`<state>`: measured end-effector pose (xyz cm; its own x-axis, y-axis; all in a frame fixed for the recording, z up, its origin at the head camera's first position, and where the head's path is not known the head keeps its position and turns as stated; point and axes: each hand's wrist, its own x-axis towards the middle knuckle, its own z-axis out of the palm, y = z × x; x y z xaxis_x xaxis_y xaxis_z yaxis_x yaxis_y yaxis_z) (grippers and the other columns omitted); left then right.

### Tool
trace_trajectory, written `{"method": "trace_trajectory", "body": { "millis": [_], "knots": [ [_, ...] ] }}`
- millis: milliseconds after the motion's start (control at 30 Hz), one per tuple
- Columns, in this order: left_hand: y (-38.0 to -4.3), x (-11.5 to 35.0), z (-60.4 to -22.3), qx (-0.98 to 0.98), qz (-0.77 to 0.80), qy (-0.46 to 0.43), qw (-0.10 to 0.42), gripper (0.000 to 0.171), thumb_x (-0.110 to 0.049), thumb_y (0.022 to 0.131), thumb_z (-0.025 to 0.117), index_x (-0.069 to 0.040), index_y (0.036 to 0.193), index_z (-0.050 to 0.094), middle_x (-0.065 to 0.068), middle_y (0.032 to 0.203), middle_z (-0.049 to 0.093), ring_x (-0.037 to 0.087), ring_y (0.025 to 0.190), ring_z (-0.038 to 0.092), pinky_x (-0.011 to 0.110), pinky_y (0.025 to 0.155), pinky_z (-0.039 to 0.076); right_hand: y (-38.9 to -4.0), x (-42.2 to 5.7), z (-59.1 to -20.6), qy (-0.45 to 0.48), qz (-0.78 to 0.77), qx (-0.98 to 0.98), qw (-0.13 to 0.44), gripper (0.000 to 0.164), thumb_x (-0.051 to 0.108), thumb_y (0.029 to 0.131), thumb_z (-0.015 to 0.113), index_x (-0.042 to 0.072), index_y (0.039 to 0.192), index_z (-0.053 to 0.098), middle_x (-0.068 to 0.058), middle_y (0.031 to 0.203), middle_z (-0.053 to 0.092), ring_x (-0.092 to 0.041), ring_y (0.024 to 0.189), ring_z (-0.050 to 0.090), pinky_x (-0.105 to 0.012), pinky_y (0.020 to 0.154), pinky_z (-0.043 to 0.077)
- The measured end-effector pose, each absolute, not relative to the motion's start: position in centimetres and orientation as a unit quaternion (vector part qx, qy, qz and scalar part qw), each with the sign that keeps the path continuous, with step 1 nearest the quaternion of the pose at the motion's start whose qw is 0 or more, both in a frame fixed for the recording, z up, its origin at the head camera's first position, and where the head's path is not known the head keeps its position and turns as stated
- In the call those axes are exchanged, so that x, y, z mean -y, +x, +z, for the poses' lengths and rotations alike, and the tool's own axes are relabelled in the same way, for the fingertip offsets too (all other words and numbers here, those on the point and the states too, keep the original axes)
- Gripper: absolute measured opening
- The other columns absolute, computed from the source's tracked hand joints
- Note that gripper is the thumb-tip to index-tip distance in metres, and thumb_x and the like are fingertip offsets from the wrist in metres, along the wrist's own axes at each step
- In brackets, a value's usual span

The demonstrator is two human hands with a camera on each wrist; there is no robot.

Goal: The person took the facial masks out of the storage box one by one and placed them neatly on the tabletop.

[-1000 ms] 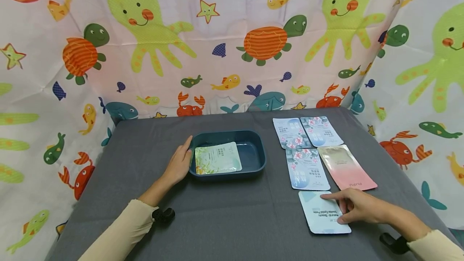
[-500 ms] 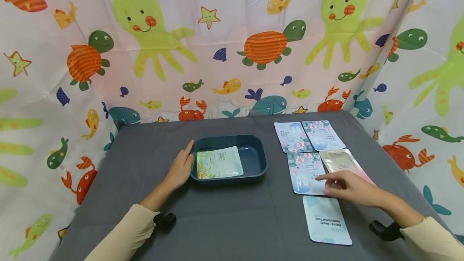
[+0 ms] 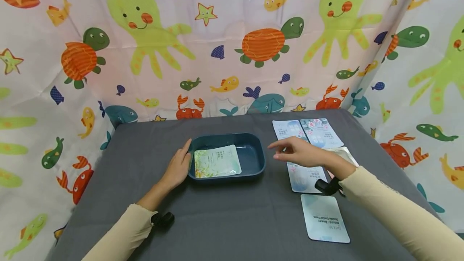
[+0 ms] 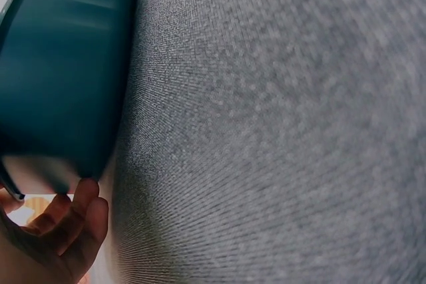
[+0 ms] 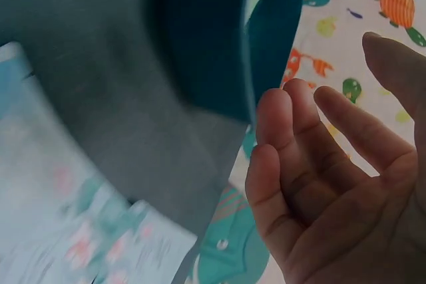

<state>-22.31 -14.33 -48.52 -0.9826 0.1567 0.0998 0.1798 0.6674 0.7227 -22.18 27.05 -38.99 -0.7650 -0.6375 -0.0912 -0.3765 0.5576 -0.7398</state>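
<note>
A dark teal plastic tray [image 3: 227, 178] sits on the table, with a green-and-white sheet mask packet [image 3: 217, 161] lying flat in its left part. At the tray's left end, my left hand [image 3: 176, 168] holds the end wall; the left wrist view has its fingers [image 4: 84, 197] against the outside. Just right of the tray, my right hand [image 3: 299, 151] hovers with nothing in it, fingers loosely bent. Beneath and beside that hand lie floral blue packets [image 3: 322, 133], partly covered by it. Nearer stands apart a pale blue packet [image 3: 325, 218] lettered as double eyelid paste.
A gold-and-pink packet [image 3: 344, 153] lies at the right, mostly behind the right wrist and sleeve. Grey cloth covers the table [image 3: 232, 220]. A sea-animal curtain [image 3: 224, 51] encloses the back and both sides.
My right hand has lifted from the pale blue packet, passed over the floral packets, and moved forward and left to the tray's right side. My left hand has stayed at the tray.
</note>
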Motion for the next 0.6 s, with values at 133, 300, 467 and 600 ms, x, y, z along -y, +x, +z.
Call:
{"method": "trace_trajectory", "body": {
  "millis": [133,300,467,600],
  "knots": [
    [-22.3,14.5,-48.4,0.912,-0.4,-0.086,0.009,0.053,-0.019,0.11,0.032,-0.013,0.163,0.023,0.022,0.132,0.053,0.03,0.1,0.05,0.043,0.086,0.038,-23.8,-24.2,-38.7,-0.305,-0.389,-0.848,0.191,0.04,0.018,0.102,0.061,-0.001,0.137,0.06,-0.018,0.119,0.07,-0.026,0.098,0.068,-0.037,0.087,0.057],
    [-22.3,14.7,-48.2,0.912,-0.401,-0.087,0.005,0.053,-0.018,0.111,0.032,-0.012,0.163,0.023,0.02,0.124,0.054,0.028,0.093,0.048,0.04,0.082,0.037,-25.1,-21.0,-38.7,-0.313,-0.401,-0.835,0.209,0.041,0.019,0.102,0.06,0.0,0.139,0.059,-0.02,0.132,0.066,-0.034,0.115,0.066,-0.045,0.1,0.054],
    [-22.7,14.9,-47.8,0.913,-0.398,-0.093,0.002,0.053,-0.017,0.111,0.033,-0.011,0.162,0.022,0.022,0.126,0.054,0.029,0.096,0.049,0.042,0.084,0.037,-26.2,-18.1,-39.1,-0.31,-0.4,-0.826,0.25,0.045,0.018,0.103,0.058,0.0,0.143,0.054,-0.024,0.142,0.058,-0.035,0.127,0.06,-0.047,0.107,0.049],
    [-22.9,14.9,-47.7,0.911,-0.402,-0.094,-0.005,0.054,-0.017,0.111,0.033,-0.011,0.162,0.022,0.024,0.133,0.053,0.032,0.103,0.05,0.046,0.088,0.037,-26.9,-16.3,-39.8,-0.281,-0.368,-0.835,0.296,0.056,0.027,0.104,0.057,0.002,0.152,0.043,-0.025,0.157,0.041,-0.041,0.141,0.046,-0.052,0.112,0.043]
  ]
}}
